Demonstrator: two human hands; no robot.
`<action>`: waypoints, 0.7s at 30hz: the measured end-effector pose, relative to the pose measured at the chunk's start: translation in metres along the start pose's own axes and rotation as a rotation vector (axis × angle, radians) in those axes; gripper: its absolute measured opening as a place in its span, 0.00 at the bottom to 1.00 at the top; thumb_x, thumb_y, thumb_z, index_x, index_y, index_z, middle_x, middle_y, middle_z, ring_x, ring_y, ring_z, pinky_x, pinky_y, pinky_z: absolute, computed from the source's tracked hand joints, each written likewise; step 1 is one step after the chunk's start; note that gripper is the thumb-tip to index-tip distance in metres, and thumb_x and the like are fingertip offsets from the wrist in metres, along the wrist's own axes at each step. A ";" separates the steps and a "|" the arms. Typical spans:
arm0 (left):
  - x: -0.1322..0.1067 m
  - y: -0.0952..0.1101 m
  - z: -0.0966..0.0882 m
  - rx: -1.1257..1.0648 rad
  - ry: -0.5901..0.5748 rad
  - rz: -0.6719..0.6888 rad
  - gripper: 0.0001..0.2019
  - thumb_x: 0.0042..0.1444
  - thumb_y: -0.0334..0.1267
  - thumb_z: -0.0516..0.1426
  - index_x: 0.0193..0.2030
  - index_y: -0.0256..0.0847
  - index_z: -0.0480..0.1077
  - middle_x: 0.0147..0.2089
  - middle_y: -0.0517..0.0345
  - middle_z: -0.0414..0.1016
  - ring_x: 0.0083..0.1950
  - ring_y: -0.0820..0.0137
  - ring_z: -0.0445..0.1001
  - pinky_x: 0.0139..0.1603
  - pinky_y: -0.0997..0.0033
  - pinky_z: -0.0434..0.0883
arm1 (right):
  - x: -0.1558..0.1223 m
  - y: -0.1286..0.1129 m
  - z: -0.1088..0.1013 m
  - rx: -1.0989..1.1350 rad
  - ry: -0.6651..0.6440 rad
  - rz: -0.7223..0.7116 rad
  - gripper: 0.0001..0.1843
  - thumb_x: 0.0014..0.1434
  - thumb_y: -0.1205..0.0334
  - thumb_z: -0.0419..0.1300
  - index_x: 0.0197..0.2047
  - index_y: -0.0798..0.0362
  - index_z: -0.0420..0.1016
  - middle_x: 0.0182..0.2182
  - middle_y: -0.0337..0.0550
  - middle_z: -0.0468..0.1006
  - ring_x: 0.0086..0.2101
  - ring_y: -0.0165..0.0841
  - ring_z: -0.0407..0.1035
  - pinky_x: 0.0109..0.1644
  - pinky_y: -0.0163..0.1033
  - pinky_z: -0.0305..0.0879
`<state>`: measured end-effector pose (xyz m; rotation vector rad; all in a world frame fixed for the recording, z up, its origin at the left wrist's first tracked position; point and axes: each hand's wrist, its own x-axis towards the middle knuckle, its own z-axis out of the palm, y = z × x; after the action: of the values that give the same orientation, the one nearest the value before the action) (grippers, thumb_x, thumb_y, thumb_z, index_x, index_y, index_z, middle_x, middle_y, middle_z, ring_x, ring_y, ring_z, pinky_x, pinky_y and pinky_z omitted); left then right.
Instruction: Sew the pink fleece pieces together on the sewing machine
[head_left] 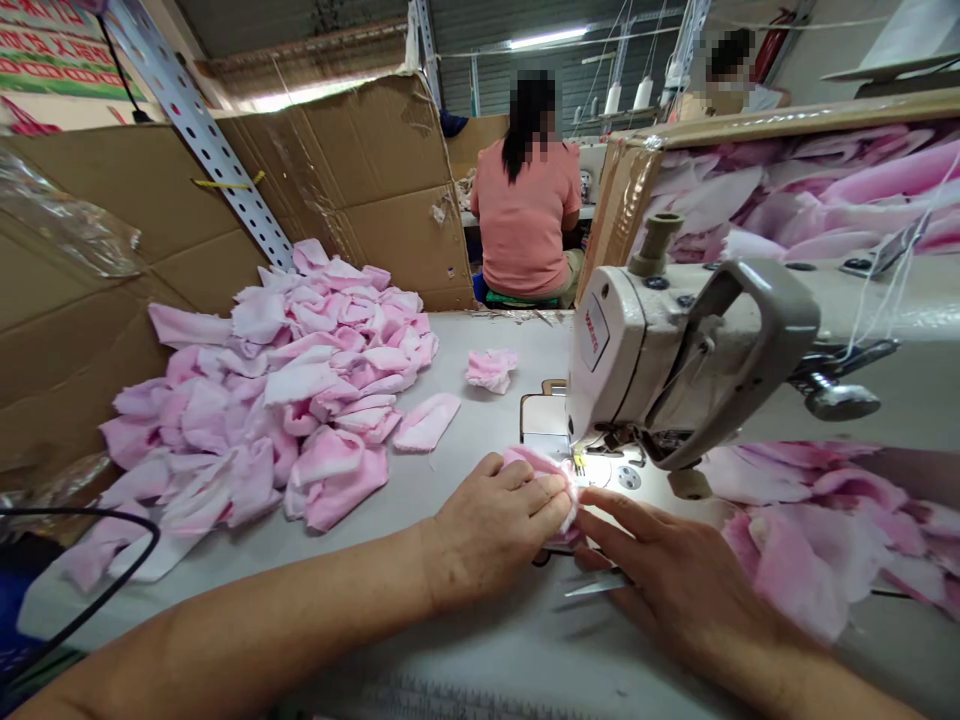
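Observation:
My left hand [510, 520] is closed over a small pink and white plush fabric piece [559, 465] at the needle area of the sewing machine [622, 330]. The fabric lies just in front of the lit presser foot [579, 462]. My right hand [675, 570] reaches in from the right, its index fingertip against the fabric's right edge. From its curled lower fingers sticks out a pointed metal blade [596, 588], which looks like thread snips; their handle is hidden in the hand. My left palm covers much of the fabric.
A big heap of pink fabric pieces [322, 370] fills the left of the table [480, 640]. Two loose pieces lie behind my left hand. More pink fabric [817, 540] lies at right, and a filled cardboard box [622, 200] stands behind the machine. A person [525, 220] sits ahead, facing away.

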<state>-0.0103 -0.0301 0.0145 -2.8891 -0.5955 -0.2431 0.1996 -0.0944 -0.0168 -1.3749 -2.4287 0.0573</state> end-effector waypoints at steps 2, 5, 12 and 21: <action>0.001 0.000 0.001 -0.002 0.004 -0.002 0.11 0.63 0.35 0.51 0.52 0.40 0.65 0.53 0.54 0.70 0.46 0.66 0.67 0.44 0.64 0.59 | 0.000 0.000 -0.001 0.004 -0.019 0.016 0.19 0.54 0.69 0.53 0.49 0.47 0.68 0.52 0.43 0.72 0.38 0.38 0.73 0.33 0.42 0.71; 0.002 0.000 0.002 0.002 0.005 -0.004 0.10 0.63 0.35 0.51 0.51 0.40 0.65 0.52 0.55 0.71 0.45 0.66 0.67 0.42 0.65 0.58 | 0.001 0.000 -0.003 0.028 -0.049 0.018 0.17 0.56 0.68 0.53 0.49 0.46 0.67 0.46 0.42 0.74 0.35 0.36 0.72 0.31 0.39 0.68; 0.006 0.002 -0.001 0.025 -0.002 -0.019 0.10 0.64 0.37 0.51 0.50 0.41 0.65 0.48 0.56 0.72 0.40 0.66 0.66 0.39 0.64 0.58 | 0.002 -0.001 -0.007 0.043 -0.118 0.030 0.13 0.60 0.65 0.52 0.49 0.46 0.67 0.41 0.41 0.73 0.34 0.35 0.71 0.31 0.39 0.65; 0.008 0.002 -0.002 0.023 0.019 -0.011 0.08 0.64 0.38 0.52 0.48 0.40 0.65 0.48 0.58 0.72 0.40 0.67 0.66 0.38 0.65 0.57 | 0.002 -0.001 -0.005 0.038 -0.103 0.036 0.11 0.62 0.64 0.50 0.47 0.47 0.67 0.40 0.40 0.73 0.33 0.35 0.71 0.30 0.39 0.62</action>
<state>-0.0027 -0.0288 0.0174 -2.8587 -0.6069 -0.2634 0.1993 -0.0942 -0.0118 -1.4314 -2.4732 0.1872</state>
